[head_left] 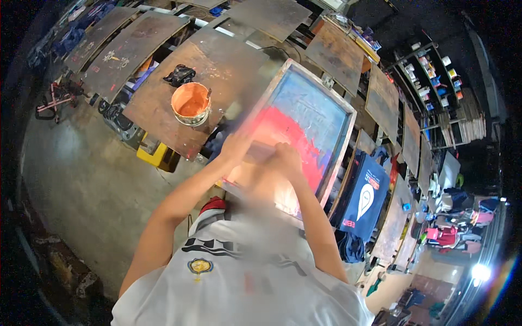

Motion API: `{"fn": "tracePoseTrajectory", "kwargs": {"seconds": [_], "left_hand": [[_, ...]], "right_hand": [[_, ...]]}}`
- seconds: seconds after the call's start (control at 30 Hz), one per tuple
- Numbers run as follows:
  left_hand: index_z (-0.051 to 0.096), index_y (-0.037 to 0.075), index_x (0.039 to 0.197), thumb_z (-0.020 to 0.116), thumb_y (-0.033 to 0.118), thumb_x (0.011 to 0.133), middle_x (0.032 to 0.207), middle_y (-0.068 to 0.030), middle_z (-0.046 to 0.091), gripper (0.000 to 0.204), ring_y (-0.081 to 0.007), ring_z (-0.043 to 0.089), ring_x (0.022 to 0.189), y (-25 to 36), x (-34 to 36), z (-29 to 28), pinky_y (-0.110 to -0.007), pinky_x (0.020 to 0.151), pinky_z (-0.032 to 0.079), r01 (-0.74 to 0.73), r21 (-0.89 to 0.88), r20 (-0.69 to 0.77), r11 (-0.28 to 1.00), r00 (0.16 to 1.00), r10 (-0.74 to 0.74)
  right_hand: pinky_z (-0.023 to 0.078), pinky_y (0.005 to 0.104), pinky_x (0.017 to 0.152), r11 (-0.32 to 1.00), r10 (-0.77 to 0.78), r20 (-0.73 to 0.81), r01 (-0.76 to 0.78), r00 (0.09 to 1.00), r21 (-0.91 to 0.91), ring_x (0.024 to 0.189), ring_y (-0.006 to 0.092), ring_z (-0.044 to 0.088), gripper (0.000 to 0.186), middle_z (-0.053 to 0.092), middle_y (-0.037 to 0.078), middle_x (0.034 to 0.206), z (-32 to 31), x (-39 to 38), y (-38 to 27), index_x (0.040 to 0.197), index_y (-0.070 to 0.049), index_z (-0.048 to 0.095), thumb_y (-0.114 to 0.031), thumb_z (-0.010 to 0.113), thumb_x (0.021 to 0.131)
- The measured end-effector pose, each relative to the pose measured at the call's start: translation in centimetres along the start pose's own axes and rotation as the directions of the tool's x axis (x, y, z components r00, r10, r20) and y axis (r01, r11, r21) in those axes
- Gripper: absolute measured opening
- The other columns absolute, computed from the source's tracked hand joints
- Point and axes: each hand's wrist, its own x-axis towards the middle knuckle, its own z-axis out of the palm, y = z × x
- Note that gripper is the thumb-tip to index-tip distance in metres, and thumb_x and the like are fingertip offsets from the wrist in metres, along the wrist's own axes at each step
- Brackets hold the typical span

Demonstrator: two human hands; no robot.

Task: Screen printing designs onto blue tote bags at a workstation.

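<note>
A wooden-framed printing screen lies in front of me. Its mesh is blue at the far end, with a broad smear of red ink across the middle. Both hands are over the near half of the screen, closed on a squeegee whose bar shows blurred between them. My left hand grips it near the frame's left side. To its right, my right hand is wrapped round the other end. Motion blur hides the fingertips and the squeegee's lower edge.
A bucket of orange-red ink stands on a stained board to the left, beside a crumpled black bag. Right of the screen, a dark blue printed fabric piece covers another board. A yellow box sits low at left.
</note>
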Motion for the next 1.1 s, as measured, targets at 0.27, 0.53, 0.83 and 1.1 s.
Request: {"fn": "tracePoseTrajectory", "kwargs": {"seconds": [0.27,0.53,0.83,1.1], "left_hand": [[0.058,0.010,0.117,0.091,0.029,0.063,0.121,-0.0078,0.060,0.066,-0.0294,0.056,0.119,4.2,12.0,3.7,-0.045,0.098,0.047,-0.063,-0.335,0.096,0.940,0.990,0.100],[0.061,0.009,0.107,0.093,0.018,0.053,0.114,-0.0093,0.062,0.064,-0.0333,0.060,0.112,4.2,16.3,7.6,-0.046,0.093,0.050,0.075,-0.681,0.154,0.729,0.987,0.043],[0.062,0.006,0.102,0.091,0.015,0.054,0.108,-0.0103,0.064,0.057,-0.0336,0.062,0.104,2.9,9.0,2.8,-0.046,0.089,0.050,-0.067,-0.651,-0.098,0.756,0.995,0.004],[0.060,0.007,0.109,0.089,0.019,0.055,0.105,-0.0121,0.064,0.062,-0.0372,0.058,0.105,4.4,-1.0,-2.3,-0.047,0.088,0.048,0.089,-0.596,-0.108,0.798,0.976,-0.189]], "right_hand": [[0.058,0.0493,0.078,0.978,0.195,-0.076,-0.199,0.978,-0.056,0.094,0.0386,0.071,0.057,0.071,0.020,0.102,-5.3,-0.3,6.3,0.104,-0.006,0.064,-0.046,0.082,0.067],[0.059,0.0484,0.083,0.928,0.368,0.059,-0.371,0.928,0.030,0.101,0.0389,0.071,0.058,0.071,0.025,0.108,-4.8,-1.1,7.2,0.112,0.002,0.062,-0.040,0.071,0.073],[0.058,0.0504,0.083,0.991,0.120,0.216,-0.131,0.969,0.038,0.098,0.0379,0.072,0.056,0.072,0.024,0.104,-4.0,0.3,5.3,0.116,-0.002,0.062,-0.038,0.070,0.074],[0.060,0.0469,0.080,0.987,-0.158,0.029,0.156,0.987,0.036,0.100,0.0355,0.071,0.054,0.070,0.019,0.108,-1.4,-2.1,0.8,0.113,-0.005,0.061,-0.034,0.080,0.071]]}}
